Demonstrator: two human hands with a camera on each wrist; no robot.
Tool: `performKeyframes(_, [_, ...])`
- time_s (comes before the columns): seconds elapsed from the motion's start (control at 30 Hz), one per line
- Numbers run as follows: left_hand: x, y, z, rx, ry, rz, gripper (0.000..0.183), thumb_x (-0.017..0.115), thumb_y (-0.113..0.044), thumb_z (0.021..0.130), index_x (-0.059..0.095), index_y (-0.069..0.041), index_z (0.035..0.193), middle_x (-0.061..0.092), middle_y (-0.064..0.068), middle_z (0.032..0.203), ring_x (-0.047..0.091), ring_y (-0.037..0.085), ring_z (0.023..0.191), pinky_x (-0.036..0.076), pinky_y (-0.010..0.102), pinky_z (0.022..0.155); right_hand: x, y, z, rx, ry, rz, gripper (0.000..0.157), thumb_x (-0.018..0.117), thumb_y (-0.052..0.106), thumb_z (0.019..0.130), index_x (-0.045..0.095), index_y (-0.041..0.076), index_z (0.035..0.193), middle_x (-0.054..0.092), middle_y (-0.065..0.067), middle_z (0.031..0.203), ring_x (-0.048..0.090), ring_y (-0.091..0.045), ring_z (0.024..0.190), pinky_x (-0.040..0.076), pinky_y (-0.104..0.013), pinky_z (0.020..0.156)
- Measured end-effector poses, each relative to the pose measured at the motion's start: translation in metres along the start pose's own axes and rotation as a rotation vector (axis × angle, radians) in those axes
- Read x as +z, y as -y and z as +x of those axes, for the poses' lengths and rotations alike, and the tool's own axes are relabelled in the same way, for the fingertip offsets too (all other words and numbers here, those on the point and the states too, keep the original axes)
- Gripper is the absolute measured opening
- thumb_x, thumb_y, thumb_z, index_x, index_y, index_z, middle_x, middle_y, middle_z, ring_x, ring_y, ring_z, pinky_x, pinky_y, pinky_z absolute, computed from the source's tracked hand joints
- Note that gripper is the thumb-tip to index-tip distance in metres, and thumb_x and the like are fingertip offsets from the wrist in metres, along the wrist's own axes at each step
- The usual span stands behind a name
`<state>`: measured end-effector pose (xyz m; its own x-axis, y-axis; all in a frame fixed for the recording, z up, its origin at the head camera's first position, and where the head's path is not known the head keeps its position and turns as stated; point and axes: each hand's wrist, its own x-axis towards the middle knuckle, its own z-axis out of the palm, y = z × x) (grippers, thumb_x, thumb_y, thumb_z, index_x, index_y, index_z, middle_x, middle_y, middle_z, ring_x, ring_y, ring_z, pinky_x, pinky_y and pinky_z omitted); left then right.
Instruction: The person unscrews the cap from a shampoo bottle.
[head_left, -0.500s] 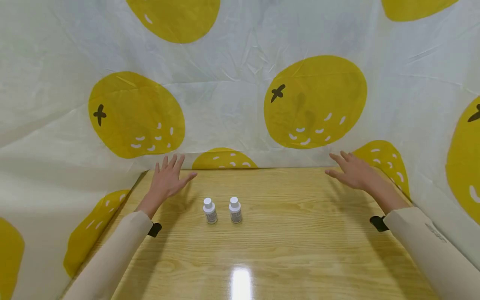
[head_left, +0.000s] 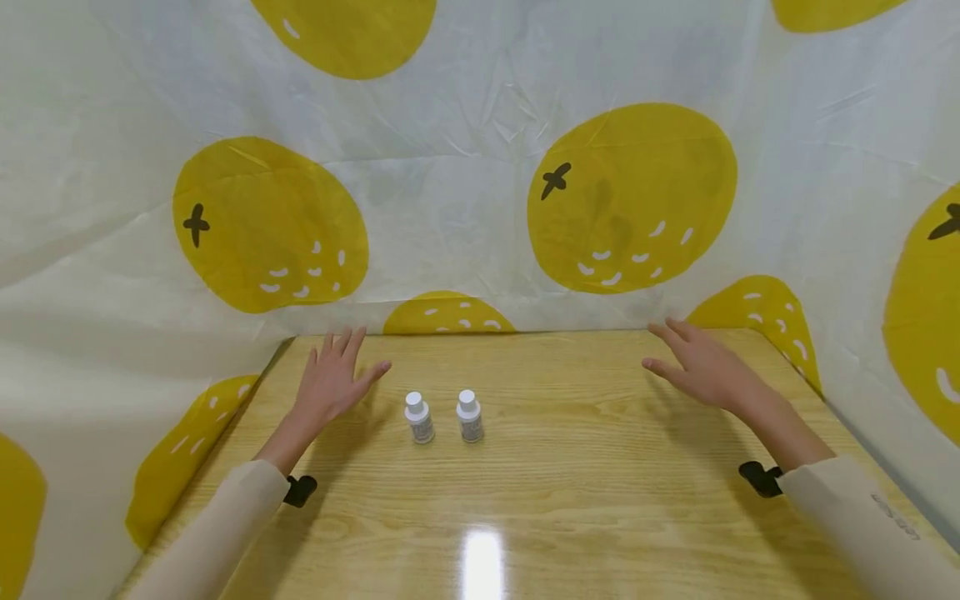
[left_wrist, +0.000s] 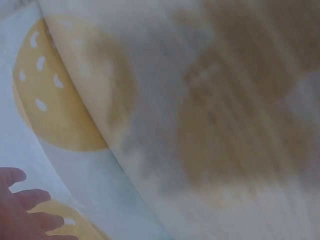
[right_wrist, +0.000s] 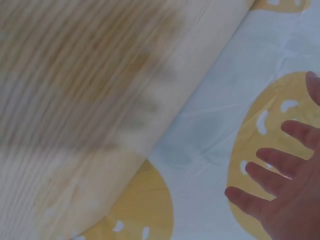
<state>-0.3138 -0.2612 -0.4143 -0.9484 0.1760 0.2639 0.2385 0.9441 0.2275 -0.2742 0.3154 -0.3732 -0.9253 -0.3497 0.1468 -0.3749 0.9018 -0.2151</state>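
No words or numbers legible. On the left white bottle (head_left: 418, 417) and the right white bottle (head_left: 469, 416), only grey print (head_left: 472, 430) too small to make out; on the right sleeve (head_left: 843, 504), a short line of lettering (head_left: 896, 517) (slanted and blurred), equally unreadable.

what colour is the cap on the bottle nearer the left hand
The cap is white; it shows best in the head view.

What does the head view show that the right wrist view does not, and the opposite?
Only the head view: two small white capped bottles, the bare left hand, black wrist pieces and beige fabric sleeves.
Only the right wrist view: five separate fingertips of the bare right hand; the head view shows fewer.
Both: that hand, the light-brown wood-grained table and white fabric with yellow fruit print.
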Motion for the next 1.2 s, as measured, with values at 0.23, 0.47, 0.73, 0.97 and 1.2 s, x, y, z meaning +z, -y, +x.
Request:
performKeyframes(0.23, [0.001, -0.016, -0.031, -0.057, -0.005, -0.104, 0.088, 0.045, -0.068, 0.102, 0.023, -0.011, 0.165, 0.033, 0.027, 0.164, 0.029, 0.054, 0.150, 0.029, 0.075, 0.116, 0.005, 0.019, -0.016, -0.033, -0.007, 0.040, 0.069, 0.057, 0.044, 0.106, 0.039, 0.000, 0.156, 0.038, -0.035, 0.156, 0.042, -0.057, 0.138, 0.041, -0.073, 0.107])
performKeyframes(0.47, [0.002, -0.039, -0.060, -0.127, -0.168, -0.346, 0.060, 0.057, -0.056, 0.102, 0.061, -0.005, 0.132, 0.069, 0.017, 0.123, 0.065, 0.038, 0.115, 0.055, 0.057, 0.093, 0.013, 0.042, -0.028, -0.092, -0.043, 0.160, 0.059, 0.061, 0.036, 0.105, 0.048, 0.001, 0.151, 0.053, -0.028, 0.148, 0.054, -0.049, 0.131, 0.048, -0.067, 0.102])
performKeyframes(0.73, [0.007, -0.069, -0.088, -0.150, -0.242, -0.542, 0.025, 0.068, -0.039, 0.101, 0.070, -0.015, 0.099, 0.075, 0.001, 0.093, 0.070, 0.016, 0.088, 0.058, 0.022, 0.073, 0.025, 0.065, -0.033, -0.139, -0.062, 0.252, 0.052, 0.064, 0.031, 0.104, 0.055, 0.002, 0.146, 0.061, -0.019, 0.142, 0.065, -0.040, 0.118, 0.059, -0.055, 0.091])
performKeyframes(0.97, [0.011, -0.103, -0.104, -0.161, -0.166, -0.681, 0.019, 0.071, -0.031, 0.099, 0.076, -0.016, 0.109, 0.078, 0.002, 0.105, 0.075, 0.016, 0.089, 0.060, 0.023, 0.078, 0.034, 0.082, -0.032, -0.155, -0.036, 0.343, 0.050, 0.065, 0.030, 0.103, 0.055, 0.004, 0.145, 0.063, -0.016, 0.141, 0.068, -0.036, 0.116, 0.060, -0.053, 0.092])
performKeyframes(1.2, [0.021, -0.124, -0.108, -0.176, -0.064, -0.827, 0.036, 0.073, -0.025, 0.098, 0.069, -0.011, 0.131, 0.075, 0.011, 0.124, 0.074, 0.025, 0.109, 0.062, 0.035, 0.093, 0.044, 0.095, -0.026, -0.169, -0.008, 0.424, 0.051, 0.064, 0.033, 0.104, 0.054, 0.007, 0.147, 0.063, -0.015, 0.141, 0.068, -0.035, 0.117, 0.060, -0.051, 0.093])
